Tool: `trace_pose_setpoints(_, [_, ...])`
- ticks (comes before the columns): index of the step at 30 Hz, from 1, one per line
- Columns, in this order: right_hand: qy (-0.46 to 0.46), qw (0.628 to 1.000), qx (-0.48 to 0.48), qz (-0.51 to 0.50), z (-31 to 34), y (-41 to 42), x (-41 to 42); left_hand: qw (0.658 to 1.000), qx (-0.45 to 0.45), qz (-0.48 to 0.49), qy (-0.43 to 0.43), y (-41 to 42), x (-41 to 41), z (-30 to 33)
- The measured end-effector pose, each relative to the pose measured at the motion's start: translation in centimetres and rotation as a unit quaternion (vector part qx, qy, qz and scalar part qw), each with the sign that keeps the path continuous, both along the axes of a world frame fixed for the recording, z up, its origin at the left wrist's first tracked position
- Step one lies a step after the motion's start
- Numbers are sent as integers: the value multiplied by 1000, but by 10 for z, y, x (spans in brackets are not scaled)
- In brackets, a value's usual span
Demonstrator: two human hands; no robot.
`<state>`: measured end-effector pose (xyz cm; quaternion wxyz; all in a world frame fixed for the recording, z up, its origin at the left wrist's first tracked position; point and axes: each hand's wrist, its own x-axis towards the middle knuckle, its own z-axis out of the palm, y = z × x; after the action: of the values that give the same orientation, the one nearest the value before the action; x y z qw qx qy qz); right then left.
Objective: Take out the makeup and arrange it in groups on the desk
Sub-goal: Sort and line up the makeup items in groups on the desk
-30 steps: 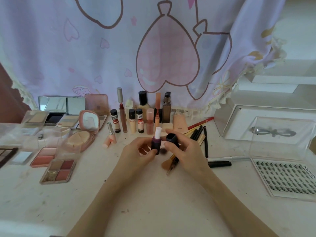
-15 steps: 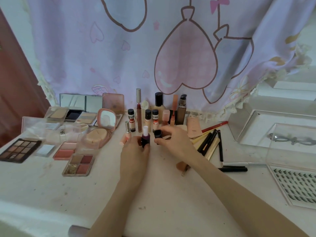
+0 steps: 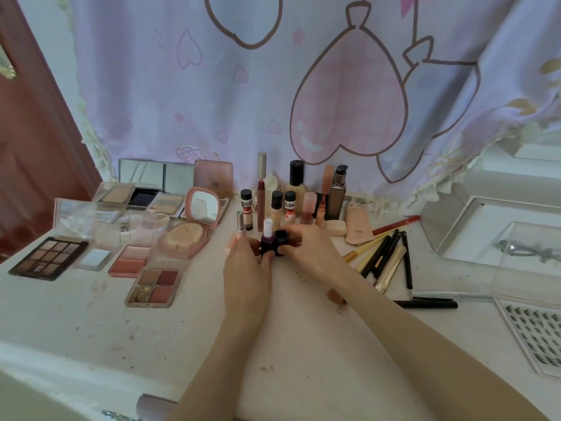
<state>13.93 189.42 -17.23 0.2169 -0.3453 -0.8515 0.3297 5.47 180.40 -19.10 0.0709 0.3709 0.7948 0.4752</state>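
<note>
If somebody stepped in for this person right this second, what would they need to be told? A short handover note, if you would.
Left hand grips the open dark purple lipstick, held upright with its pale bullet showing. Right hand holds the lipstick's black cap right beside it; the cap is not yet on.

Done: palettes and compacts are grouped at left on the desk, bottles and tubes stand at the back centre, brushes and pencils lie at right.

Left: cap the lipstick, probably stand it with the tubes. The lash tray sits far right.
</note>
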Motion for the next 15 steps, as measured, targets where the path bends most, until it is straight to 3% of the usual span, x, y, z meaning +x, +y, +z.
trace_pose_setpoints(11, [6,989,-139,-51,12,-4,-1,1000,-4,8,24,3,-1,-3])
trace_pose_setpoints(15, [-2,988,-144,-61,10,-3,-5,1000,-1,9,28,3,-2,-3])
